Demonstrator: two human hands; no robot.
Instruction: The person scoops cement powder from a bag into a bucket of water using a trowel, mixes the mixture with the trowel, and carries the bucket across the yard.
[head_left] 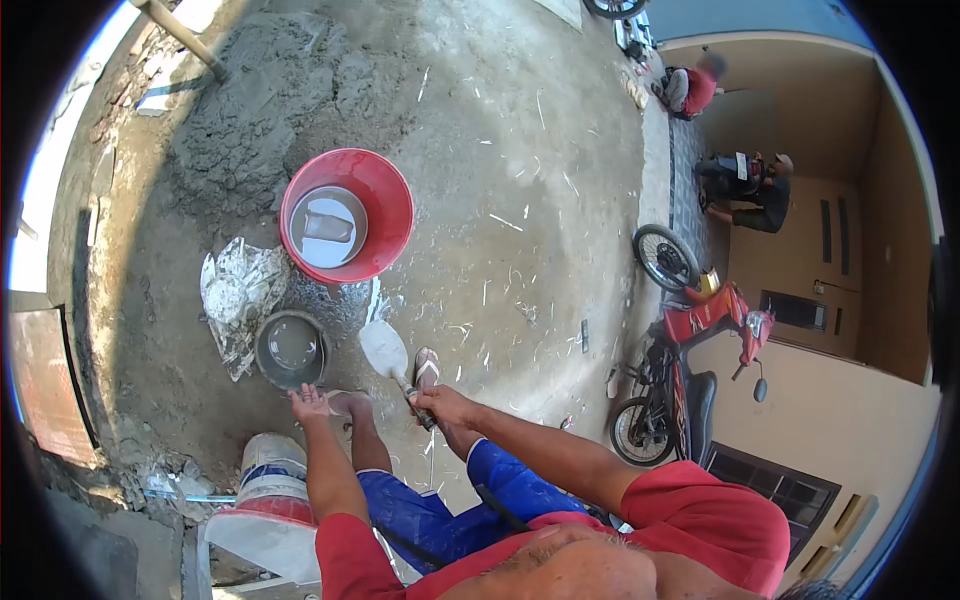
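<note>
My right hand is closed round the dark handle of a trowel. Its broad, pale-coated blade points away from me over the wet floor. My left hand is open, fingers apart, just at the near rim of a small grey bucket; I cannot tell whether it touches. Greyish liquid lies inside that bucket. Beyond it stands a large red bucket, holding cloudy water with a block-like shape in it. A crumpled, cement-smeared bag lies left of both buckets.
Wet grey mortar is heaped at the far left, near a wooden pole. A stained white bucket stands by my left arm. At right are a red motorbike and two people near the house. White scraps litter the concrete floor.
</note>
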